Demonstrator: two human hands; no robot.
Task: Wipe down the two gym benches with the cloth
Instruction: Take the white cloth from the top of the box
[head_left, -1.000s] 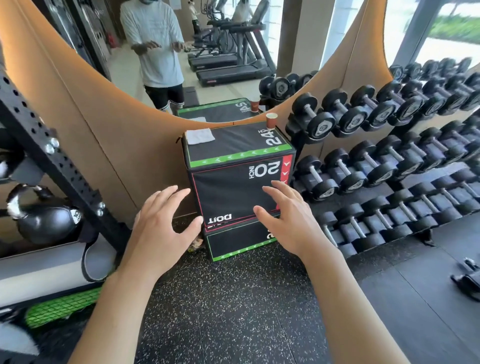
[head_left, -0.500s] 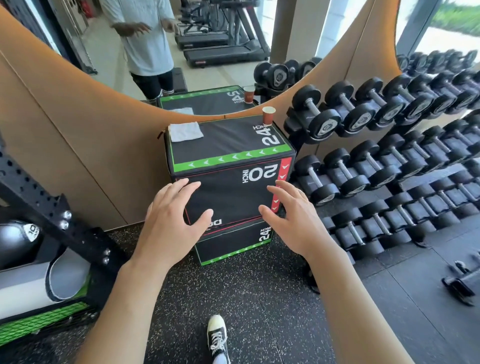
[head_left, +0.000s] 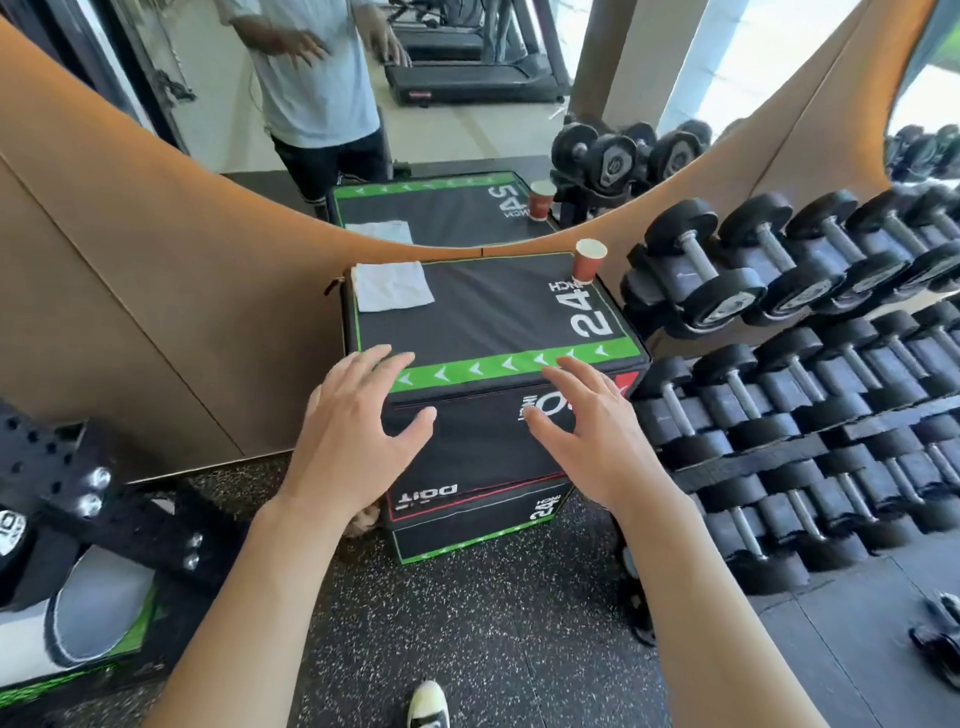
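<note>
Hands have closed in on the padded box over the last second: the left hand (head_left: 347, 441) and right hand (head_left: 592, 436) now hover at its front top edge, fingers spread and empty. Beyond them the white cloth (head_left: 390, 286) lies untouched at the worktop's (head_left: 483, 306) far left corner, a paper cup (head_left: 588, 260) far right. Wiping hasn't begun.

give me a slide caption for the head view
Both open hands, left and right, reach toward a black box holding a cloth and cup.
</note>
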